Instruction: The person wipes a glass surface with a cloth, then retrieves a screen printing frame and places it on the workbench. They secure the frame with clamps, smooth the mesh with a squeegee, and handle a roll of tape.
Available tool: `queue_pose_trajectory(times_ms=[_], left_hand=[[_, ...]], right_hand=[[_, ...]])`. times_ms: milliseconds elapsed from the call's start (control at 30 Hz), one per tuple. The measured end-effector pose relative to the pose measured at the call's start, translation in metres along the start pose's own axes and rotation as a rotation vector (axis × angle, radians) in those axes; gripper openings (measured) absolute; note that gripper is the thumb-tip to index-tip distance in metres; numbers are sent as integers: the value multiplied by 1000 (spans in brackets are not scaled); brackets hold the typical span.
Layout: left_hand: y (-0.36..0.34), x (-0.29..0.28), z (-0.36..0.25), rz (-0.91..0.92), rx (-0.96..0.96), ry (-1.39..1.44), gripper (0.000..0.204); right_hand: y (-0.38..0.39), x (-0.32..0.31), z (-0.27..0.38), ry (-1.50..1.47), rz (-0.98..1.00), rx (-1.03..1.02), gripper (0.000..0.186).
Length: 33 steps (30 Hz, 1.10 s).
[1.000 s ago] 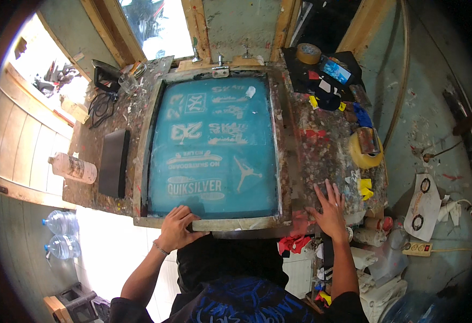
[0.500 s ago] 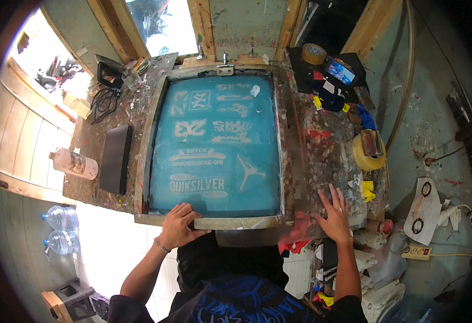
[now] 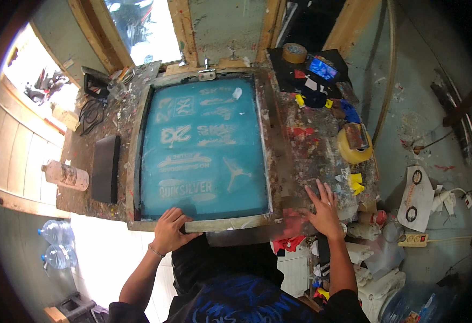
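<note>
A large screen-printing frame [image 3: 133, 161] with a teal mesh carrying several pale designs lies flat on a paint-stained wooden table [image 3: 306, 145]. My left hand [image 3: 170, 231] grips the frame's near wooden edge, fingers curled over it. My right hand [image 3: 323, 211] rests flat with fingers spread on the table surface just right of the frame's near right corner, beside a red rag [image 3: 292, 231]. My dark shirt with a blue print fills the bottom of the view.
A black block [image 3: 106, 168] and a plastic bottle [image 3: 66, 175] lie left of the frame. At the right stand a yellow tub [image 3: 354, 146], a tape roll [image 3: 295, 53], coloured scraps and jars. Water bottles [image 3: 57, 242] sit on the floor at left; a power strip [image 3: 414, 238] at right.
The view has shifted slightly, so the frame sits lower and nearer. My right hand has slid a little down and left on the table. My left hand stays on the frame's edge.
</note>
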<state>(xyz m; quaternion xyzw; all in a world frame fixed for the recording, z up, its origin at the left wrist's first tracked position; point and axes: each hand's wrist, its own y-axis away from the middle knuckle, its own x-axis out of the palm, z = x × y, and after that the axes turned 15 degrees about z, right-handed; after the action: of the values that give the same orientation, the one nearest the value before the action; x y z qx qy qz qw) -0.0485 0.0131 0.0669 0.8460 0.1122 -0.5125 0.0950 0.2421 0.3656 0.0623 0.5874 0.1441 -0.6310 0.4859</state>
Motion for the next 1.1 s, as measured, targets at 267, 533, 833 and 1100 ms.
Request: queue_pose_trajectory(times_ms=[267, 533, 833, 1100], left_hand=[[5, 3, 1, -11, -3, -23, 41], [-5, 0, 1, 25, 7, -34, 42], [-3, 4, -5, -52, -23, 38, 44], [-3, 7, 0, -8, -41, 48, 44]], right_hand=[[1, -1, 1, -17, 15, -10, 73], [0, 8, -8, 58, -29, -26, 74], [-1, 10, -10, 67, -79, -26, 75], [1, 6, -3, 57, -42, -11, 68]])
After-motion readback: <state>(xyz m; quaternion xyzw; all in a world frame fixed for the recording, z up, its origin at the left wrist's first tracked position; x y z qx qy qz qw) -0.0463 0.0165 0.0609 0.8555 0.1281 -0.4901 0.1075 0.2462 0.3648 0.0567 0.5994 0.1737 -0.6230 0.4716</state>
